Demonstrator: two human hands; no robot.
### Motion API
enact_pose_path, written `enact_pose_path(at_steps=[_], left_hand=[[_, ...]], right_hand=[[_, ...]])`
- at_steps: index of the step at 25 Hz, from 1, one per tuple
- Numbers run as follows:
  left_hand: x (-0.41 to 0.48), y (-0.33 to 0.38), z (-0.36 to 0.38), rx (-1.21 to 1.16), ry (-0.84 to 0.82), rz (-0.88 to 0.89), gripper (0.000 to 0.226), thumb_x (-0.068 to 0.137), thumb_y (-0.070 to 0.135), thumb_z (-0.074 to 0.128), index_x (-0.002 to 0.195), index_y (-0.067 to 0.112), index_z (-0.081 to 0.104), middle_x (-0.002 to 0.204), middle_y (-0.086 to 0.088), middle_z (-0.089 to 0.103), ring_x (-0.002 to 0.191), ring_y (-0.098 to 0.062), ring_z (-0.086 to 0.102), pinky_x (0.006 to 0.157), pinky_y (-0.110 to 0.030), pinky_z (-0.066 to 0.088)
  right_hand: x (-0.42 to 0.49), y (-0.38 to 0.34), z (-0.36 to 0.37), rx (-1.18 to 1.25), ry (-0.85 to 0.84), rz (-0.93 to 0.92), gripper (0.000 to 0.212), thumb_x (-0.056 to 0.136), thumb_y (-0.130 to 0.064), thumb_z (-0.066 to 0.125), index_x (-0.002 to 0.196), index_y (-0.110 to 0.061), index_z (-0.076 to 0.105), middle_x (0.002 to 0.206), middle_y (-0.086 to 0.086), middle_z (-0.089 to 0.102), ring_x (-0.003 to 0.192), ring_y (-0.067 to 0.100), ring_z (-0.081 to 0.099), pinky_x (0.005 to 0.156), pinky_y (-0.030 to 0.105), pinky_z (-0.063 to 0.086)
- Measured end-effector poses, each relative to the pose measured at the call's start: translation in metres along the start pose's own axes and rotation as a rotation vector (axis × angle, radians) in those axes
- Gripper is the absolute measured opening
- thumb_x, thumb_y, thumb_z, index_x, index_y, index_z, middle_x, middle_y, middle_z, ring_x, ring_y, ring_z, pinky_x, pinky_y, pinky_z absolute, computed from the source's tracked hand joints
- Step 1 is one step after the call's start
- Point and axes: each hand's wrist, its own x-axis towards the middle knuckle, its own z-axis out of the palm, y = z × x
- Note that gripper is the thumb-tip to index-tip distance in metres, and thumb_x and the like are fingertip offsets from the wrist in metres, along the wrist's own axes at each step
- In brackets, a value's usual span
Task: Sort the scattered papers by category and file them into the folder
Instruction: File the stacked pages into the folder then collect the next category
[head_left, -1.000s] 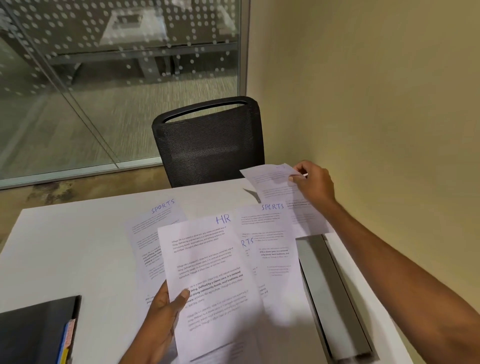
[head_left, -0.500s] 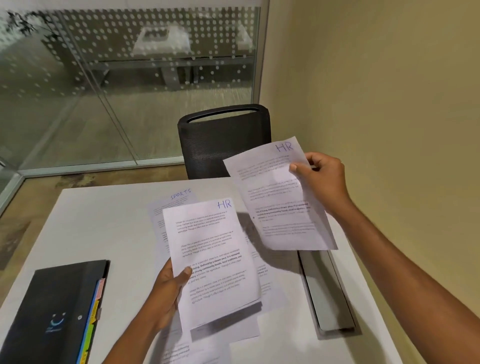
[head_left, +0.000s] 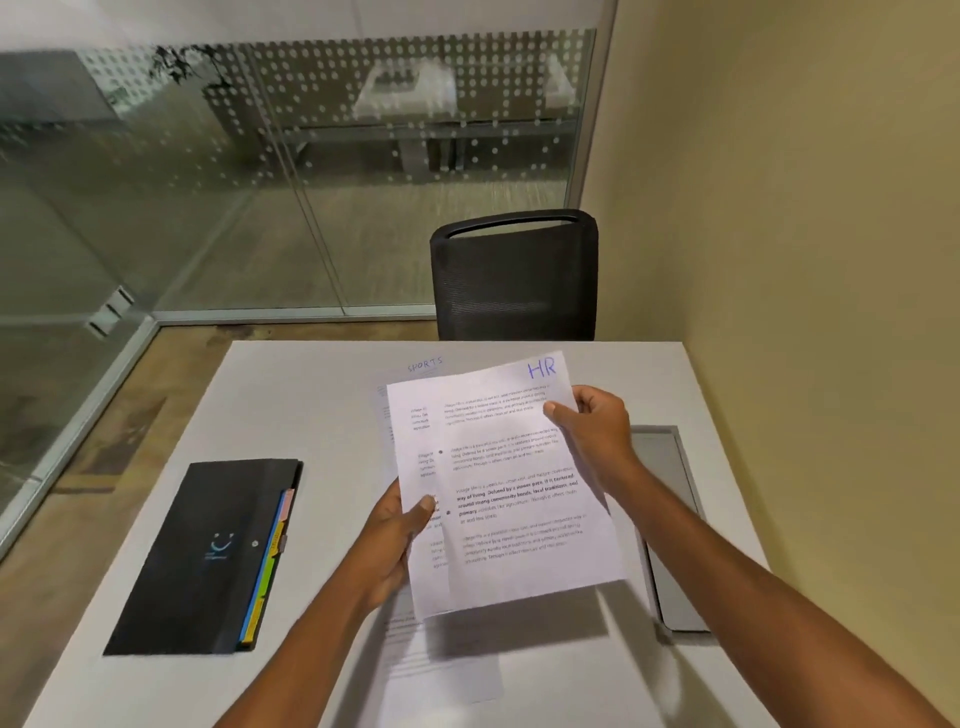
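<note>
Two white printed sheets marked "HR" (head_left: 511, 493) are stacked and held above the table. My left hand (head_left: 397, 540) pinches their left edge with the thumb on top. My right hand (head_left: 592, 428) grips the upper right edge of the top sheet. Under them on the table lie more papers; one marked "SPORTS" (head_left: 423, 366) shows at the far side and another sheet (head_left: 441, 660) sticks out toward me. A black expanding folder (head_left: 208, 556) with coloured tabs along its right side lies shut on the table to the left.
The white table (head_left: 291, 405) has a grey metal cable flap (head_left: 670, 525) along its right side by the beige wall. A black mesh chair (head_left: 514, 275) stands at the far edge. Glass partitions run along the left and back.
My right hand brought the second HR sheet left and down onto the HR sheet in my left hand, so both now overlap. The view has shifted and the whole folder shows.
</note>
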Motion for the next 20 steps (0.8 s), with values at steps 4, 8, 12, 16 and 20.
enact_pose_path(at_steps=[4, 8, 12, 16, 20], left_hand=[[-0.019, -0.009, -0.007, 0.029, -0.029, -0.038, 0.043, 0.112, 0.013, 0.052, 0.151, 0.031, 0.055, 0.144, -0.004, 0.070, 0.130, -0.029, 0.070, 0.098, -0.047, 0.062], [-0.030, -0.020, -0.005, -0.003, -0.039, -0.078, 0.043, 0.112, 0.015, 0.052, 0.153, 0.029, 0.054, 0.144, -0.005, 0.070, 0.130, -0.030, 0.069, 0.096, -0.043, 0.063], [-0.035, -0.032, 0.001, -0.035, -0.040, -0.136, 0.041, 0.114, 0.019, 0.049, 0.153, 0.029, 0.054, 0.145, -0.007, 0.070, 0.132, -0.031, 0.068, 0.101, -0.045, 0.062], [-0.039, -0.043, 0.008, -0.106, -0.032, -0.218, 0.045, 0.115, 0.042, 0.038, 0.151, 0.023, 0.058, 0.145, -0.010, 0.069, 0.132, -0.031, 0.068, 0.108, -0.049, 0.058], [-0.033, -0.059, 0.006, 0.044, -0.133, -0.188, 0.044, 0.113, 0.041, 0.050, 0.155, 0.028, 0.053, 0.151, -0.005, 0.065, 0.140, -0.029, 0.062, 0.122, -0.057, 0.043]], right_hand=[[-0.013, 0.020, 0.008, -0.037, 0.029, -0.020, 0.002, 0.098, -0.007, 0.074, 0.101, -0.007, 0.075, 0.102, -0.003, 0.081, 0.073, 0.001, 0.077, 0.056, 0.013, 0.055], [-0.024, 0.044, 0.003, 0.119, -0.051, 0.109, 0.020, 0.097, -0.005, 0.075, 0.116, -0.010, 0.071, 0.110, 0.003, 0.082, 0.088, 0.012, 0.081, 0.069, 0.025, 0.063], [-0.027, 0.075, -0.017, 0.200, -0.191, 0.243, 0.042, 0.091, 0.004, 0.079, 0.130, -0.009, 0.067, 0.120, 0.012, 0.080, 0.109, 0.035, 0.078, 0.101, 0.056, 0.060], [-0.037, 0.097, -0.032, 0.172, -0.225, 0.303, 0.049, 0.089, 0.010, 0.076, 0.135, -0.004, 0.067, 0.122, 0.014, 0.079, 0.111, 0.037, 0.077, 0.104, 0.057, 0.058], [-0.052, 0.114, -0.029, 0.195, -0.229, 0.315, 0.047, 0.091, 0.010, 0.075, 0.136, -0.003, 0.065, 0.127, 0.015, 0.077, 0.116, 0.038, 0.075, 0.108, 0.058, 0.055]])
